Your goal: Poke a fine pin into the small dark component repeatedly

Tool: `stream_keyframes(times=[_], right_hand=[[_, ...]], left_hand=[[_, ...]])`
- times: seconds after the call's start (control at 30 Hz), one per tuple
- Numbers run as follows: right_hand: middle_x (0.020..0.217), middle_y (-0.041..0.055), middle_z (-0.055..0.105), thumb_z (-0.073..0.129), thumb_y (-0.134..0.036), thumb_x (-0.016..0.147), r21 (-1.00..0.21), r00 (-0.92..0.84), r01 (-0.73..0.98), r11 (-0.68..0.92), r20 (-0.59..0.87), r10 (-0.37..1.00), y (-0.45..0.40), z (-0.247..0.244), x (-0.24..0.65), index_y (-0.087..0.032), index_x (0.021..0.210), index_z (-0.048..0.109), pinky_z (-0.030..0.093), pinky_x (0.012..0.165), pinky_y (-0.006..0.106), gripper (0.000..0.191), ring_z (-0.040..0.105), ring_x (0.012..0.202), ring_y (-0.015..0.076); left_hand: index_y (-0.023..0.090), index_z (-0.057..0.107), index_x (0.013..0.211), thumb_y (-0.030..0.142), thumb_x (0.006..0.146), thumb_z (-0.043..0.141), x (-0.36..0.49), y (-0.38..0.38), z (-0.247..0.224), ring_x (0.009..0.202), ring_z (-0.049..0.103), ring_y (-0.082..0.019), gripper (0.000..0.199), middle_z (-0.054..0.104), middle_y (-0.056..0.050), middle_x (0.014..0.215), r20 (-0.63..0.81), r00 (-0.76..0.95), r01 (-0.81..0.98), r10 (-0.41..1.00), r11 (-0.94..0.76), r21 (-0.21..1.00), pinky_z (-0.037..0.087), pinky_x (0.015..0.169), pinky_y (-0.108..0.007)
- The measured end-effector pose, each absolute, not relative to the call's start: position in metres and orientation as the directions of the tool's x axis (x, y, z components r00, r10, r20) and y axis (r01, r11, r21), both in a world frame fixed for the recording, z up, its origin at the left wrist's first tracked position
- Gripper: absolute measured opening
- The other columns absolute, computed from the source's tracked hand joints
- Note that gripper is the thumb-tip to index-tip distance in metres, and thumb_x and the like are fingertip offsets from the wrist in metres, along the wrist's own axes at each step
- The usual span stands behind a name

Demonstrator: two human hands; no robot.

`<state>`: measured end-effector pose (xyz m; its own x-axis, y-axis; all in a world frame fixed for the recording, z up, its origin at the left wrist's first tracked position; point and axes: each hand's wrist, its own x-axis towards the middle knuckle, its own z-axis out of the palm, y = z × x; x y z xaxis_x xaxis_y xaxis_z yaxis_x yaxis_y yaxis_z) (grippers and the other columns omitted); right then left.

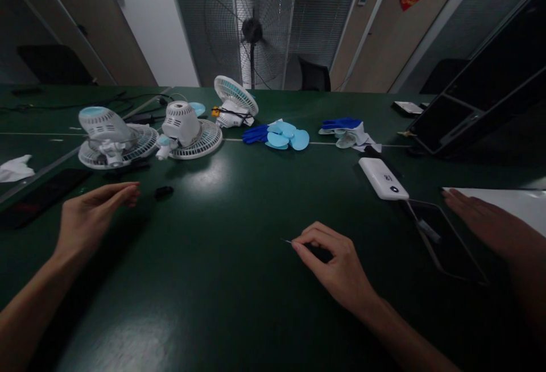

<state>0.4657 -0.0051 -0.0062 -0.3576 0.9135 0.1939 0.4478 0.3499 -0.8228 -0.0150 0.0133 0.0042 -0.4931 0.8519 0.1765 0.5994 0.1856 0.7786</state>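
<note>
Right hand (335, 261) pinches thin object (286, 240), perhaps metal; details unclear.

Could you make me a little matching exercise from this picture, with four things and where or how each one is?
Things:
1. Wearer's right hand
2. Wearer's left hand
3. White power bank
4. Loose fan blades

Places, colours or states:
A. Light blue, lying by a dark blue glove
B. Left of a small black object
C. Pinching a thin thing
D. Near the far end of a dark-screened device

Right pairs: 1-C, 2-B, 3-D, 4-A.
</note>
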Motion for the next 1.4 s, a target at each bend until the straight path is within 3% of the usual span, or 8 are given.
stream_keyframes(times=[0.2,0.5,0.83,0.93,1.13,1.4], right_hand=[[0.093,0.003,0.07,0.064,-0.023,0.099,-0.822,-0.355,0.452,0.345,0.189,0.916,-0.006,-0.006,0.466,-0.023,0.091,0.074,0.052,0.068,0.032,0.012,0.067,0.082,0.0185],[0.094,0.003,0.071,0.065,-0.022,0.099,-0.818,-0.361,0.452,0.357,0.198,0.911,-0.005,-0.006,0.466,-0.023,0.094,0.074,0.052,0.068,0.031,0.011,0.068,0.083,0.0182],[0.094,0.0035,0.071,0.065,-0.024,0.099,-0.815,-0.363,0.452,0.362,0.202,0.909,-0.005,-0.008,0.466,-0.023,0.093,0.074,0.054,0.068,0.032,0.012,0.068,0.082,0.0185],[0.094,0.0029,0.071,0.065,-0.022,0.099,-0.817,-0.366,0.454,0.355,0.192,0.911,-0.006,-0.007,0.467,-0.023,0.094,0.074,0.053,0.068,0.031,0.01,0.068,0.082,0.018],[0.093,0.0026,0.071,0.065,-0.021,0.098,-0.815,-0.359,0.454,0.359,0.201,0.911,-0.006,-0.007,0.465,-0.023,0.092,0.074,0.052,0.068,0.031,0.011,0.067,0.081,0.0179],[0.092,0.003,0.071,0.065,-0.023,0.099,-0.817,-0.355,0.455,0.354,0.198,0.914,-0.005,-0.007,0.465,-0.023,0.091,0.074,0.051,0.066,0.031,0.012,0.067,0.08,0.0183]], left_hand=[[0.024,0.072,0.131,0.062,0.073,0.079,-0.013,0.015,0.006,0.121,0.069,-0.036,0.07,0.079,-0.008,0.116,0.021,-0.442,0.584,0.897,0.27,0.766,0.045,0.115,-0.053],[0.02,0.074,0.122,0.058,0.069,0.081,0.003,0.016,0.01,0.109,0.075,-0.034,0.065,0.081,-0.009,0.105,0.075,-0.517,0.531,0.853,0.25,0.81,0.052,0.109,-0.05],[0.023,0.076,0.118,0.061,0.071,0.08,0.002,0.018,0.001,0.112,0.073,-0.033,0.061,0.08,-0.009,0.111,0.129,-0.516,0.574,0.847,0.23,0.786,0.05,0.111,-0.049],[0.023,0.076,0.119,0.063,0.073,0.077,0.001,0.02,-0.001,0.113,0.072,-0.033,0.061,0.078,-0.008,0.116,0.163,-0.51,0.628,0.845,0.236,0.741,0.053,0.104,-0.044],[0.026,0.076,0.123,0.071,0.075,0.07,-0.002,0.025,-0.008,0.096,0.073,-0.031,0.066,0.079,-0.007,0.109,0.114,-0.487,0.727,0.866,0.329,0.603,0.052,0.071,-0.031],[0.025,0.076,0.123,0.07,0.077,0.072,-0.004,0.032,-0.013,0.103,0.072,-0.031,0.065,0.079,-0.007,0.113,0.118,-0.461,0.713,0.88,0.287,0.64,0.053,0.078,-0.032]])
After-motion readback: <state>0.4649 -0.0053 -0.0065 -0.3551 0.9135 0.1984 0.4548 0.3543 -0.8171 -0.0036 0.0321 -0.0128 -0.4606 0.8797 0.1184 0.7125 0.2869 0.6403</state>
